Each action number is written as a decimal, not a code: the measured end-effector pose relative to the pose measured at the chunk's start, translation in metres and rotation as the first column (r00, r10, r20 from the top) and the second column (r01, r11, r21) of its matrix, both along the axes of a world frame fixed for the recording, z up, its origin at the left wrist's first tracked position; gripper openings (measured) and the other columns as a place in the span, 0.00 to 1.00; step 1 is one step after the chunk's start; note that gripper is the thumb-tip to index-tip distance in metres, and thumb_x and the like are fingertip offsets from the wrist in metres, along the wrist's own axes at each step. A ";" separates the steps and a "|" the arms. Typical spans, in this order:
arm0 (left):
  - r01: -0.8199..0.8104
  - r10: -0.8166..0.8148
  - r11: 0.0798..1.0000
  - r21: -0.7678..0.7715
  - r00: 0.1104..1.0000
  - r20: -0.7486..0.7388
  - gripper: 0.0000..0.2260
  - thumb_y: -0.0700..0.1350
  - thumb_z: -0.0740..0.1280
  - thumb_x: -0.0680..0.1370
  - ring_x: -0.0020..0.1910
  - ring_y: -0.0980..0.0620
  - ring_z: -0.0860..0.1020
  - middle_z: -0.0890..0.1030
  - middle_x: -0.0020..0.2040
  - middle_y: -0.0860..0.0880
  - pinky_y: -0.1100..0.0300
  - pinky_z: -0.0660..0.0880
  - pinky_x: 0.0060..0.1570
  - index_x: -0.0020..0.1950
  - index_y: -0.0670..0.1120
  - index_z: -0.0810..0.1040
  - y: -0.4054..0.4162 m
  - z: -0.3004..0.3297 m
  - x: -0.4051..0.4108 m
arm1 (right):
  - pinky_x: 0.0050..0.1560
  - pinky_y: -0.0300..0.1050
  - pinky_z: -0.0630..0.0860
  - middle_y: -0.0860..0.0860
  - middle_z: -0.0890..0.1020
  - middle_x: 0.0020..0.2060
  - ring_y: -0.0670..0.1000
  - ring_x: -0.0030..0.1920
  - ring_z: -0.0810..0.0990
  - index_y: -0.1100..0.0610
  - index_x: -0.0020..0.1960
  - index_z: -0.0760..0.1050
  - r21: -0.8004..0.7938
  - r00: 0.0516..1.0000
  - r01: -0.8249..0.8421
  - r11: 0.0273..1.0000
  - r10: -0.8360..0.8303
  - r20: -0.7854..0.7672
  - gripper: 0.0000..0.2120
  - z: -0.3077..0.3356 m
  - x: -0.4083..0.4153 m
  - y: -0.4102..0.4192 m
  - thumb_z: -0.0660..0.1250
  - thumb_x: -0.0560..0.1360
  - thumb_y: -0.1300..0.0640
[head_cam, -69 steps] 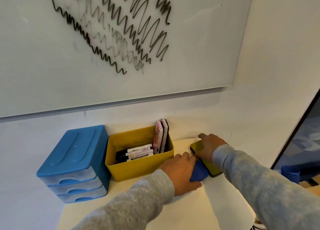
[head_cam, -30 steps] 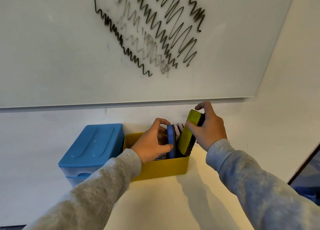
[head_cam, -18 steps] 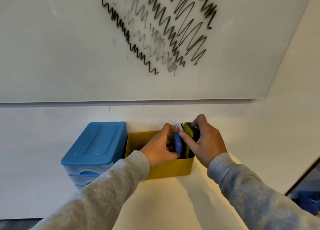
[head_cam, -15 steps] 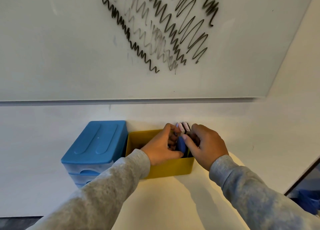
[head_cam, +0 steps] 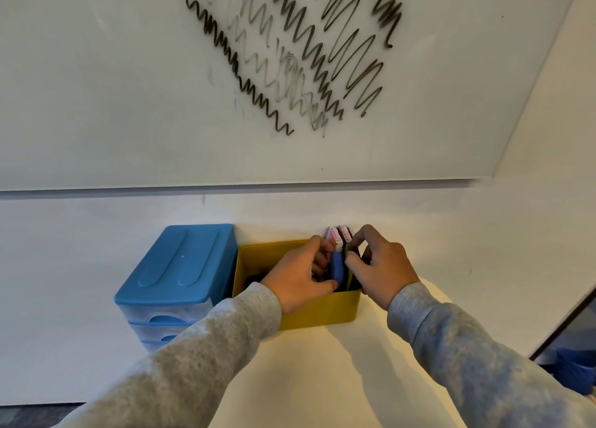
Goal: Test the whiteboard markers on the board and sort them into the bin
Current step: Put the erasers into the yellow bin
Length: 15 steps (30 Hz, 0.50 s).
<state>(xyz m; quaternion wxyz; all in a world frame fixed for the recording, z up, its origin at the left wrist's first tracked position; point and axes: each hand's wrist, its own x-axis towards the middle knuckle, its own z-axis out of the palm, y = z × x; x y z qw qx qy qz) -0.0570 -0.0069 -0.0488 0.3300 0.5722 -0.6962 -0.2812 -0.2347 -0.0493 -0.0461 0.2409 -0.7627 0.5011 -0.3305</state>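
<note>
White wall [head_cam: 96, 234], cream tabletop [head_cam: 306, 379], perhaps window [head_cam: 574, 340]

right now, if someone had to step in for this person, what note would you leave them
Left hand grips the blue eraser, set on edge at the right end of the yellow bin.
Right hand pinches the green eraser right beside it, also down in the bin.
Two pink-labelled erasers stand behind them against the bin's back wall.
Done: zigzag test lines are on the whiteboard; the markers are hidden behind the hands.
Left: let go of both erasers and pull the hands out. Blue drawer unit stands left of the bin.
</note>
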 end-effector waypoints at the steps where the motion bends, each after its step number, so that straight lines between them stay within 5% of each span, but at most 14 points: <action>1: 0.004 -0.004 1.000 -0.003 1.000 0.028 0.22 0.43 0.75 0.73 0.48 0.54 0.81 0.80 0.51 0.50 0.57 0.80 0.51 0.64 0.50 0.71 0.001 0.001 0.000 | 0.32 0.59 0.81 0.55 0.80 0.33 0.58 0.30 0.81 0.46 0.49 0.70 0.018 1.000 0.003 1.000 -0.003 0.004 0.04 0.001 0.000 0.000 0.65 0.77 0.51; 7: 0.033 -0.028 0.999 -0.026 0.981 0.190 0.27 0.55 0.73 0.74 0.54 0.60 0.78 0.78 0.58 0.57 0.60 0.79 0.56 0.70 0.57 0.66 0.016 0.000 0.003 | 0.25 0.52 0.81 0.59 0.80 0.39 0.60 0.30 0.82 0.49 0.50 0.70 0.117 0.999 0.001 0.993 -0.005 0.037 0.05 0.010 0.002 0.008 0.65 0.77 0.53; 15: 0.048 -0.039 0.999 -0.026 0.964 0.264 0.29 0.56 0.72 0.74 0.57 0.59 0.77 0.77 0.61 0.57 0.54 0.79 0.58 0.70 0.61 0.63 0.020 -0.001 0.012 | 0.27 0.46 0.80 0.58 0.80 0.41 0.60 0.35 0.82 0.47 0.51 0.70 0.186 0.999 0.010 0.983 -0.017 0.035 0.05 0.010 0.004 0.008 0.65 0.77 0.52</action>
